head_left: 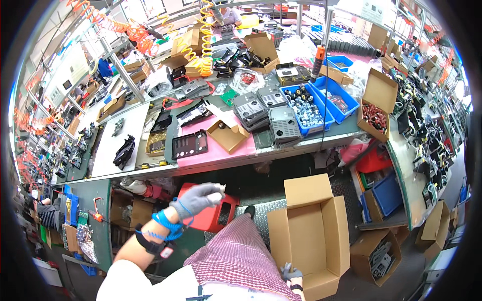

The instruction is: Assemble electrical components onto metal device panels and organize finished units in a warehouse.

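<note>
Seated below the bench's [281,145] front edge, the person's gloved left hand [197,198] closes on something small and pale while the right hand [290,274], fingers narrow, grips the open cardboard box's [311,226] near corner.

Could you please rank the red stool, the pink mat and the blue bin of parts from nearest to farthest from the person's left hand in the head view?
From the left hand:
1. Red stool, just beneath it.
2. Pink mat, on the bench above.
3. Blue bin of parts, farther up and right.
</note>
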{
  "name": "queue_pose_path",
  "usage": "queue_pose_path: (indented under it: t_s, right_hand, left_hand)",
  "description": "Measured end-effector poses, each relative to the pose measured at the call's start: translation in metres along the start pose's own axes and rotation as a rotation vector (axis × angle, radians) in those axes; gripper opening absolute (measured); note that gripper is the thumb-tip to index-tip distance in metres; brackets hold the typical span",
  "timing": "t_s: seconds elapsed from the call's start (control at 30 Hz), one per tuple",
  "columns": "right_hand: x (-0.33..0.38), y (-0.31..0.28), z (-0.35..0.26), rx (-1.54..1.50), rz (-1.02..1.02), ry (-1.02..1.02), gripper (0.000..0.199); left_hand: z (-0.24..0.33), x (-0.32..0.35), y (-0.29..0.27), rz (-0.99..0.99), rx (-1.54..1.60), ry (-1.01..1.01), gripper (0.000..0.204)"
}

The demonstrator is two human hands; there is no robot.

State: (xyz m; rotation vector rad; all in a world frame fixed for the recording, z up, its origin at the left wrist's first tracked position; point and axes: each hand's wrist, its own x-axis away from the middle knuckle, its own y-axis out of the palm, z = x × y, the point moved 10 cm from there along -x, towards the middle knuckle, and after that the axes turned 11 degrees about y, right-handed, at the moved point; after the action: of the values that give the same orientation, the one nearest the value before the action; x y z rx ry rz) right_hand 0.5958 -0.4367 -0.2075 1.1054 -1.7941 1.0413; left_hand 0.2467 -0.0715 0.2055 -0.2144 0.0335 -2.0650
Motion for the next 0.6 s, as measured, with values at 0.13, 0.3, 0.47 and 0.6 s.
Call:
queue_pose_path:
  t_s: [0.13,0.3,0.47,0.6]
  right_hand:
    - [0.032,-0.008,-0.040,0.704,0.402,-0.018,0.060]
    - [-0.013,0.003,-0.075,0.582,0.508,0.196,0.052]
    - [-0.014,-0.004,-0.086,0.272,0.661,0.460,0.043]
    - [0.023,0.007,-0.150,-0.491,0.755,0.443,0.036]
  left_hand:
    - [0.054,-0.089,-0.065,0.018,-0.051,0.100,0.029]
    - [0.090,-0.211,-0.146,0.084,-0.643,0.423,0.039]
    - [-0.019,-0.297,-0.162,-0.351,-1.396,0.217,0.071]
    - [-0.054,-0.273,-0.168,-0.284,-1.311,0.321,0.077]
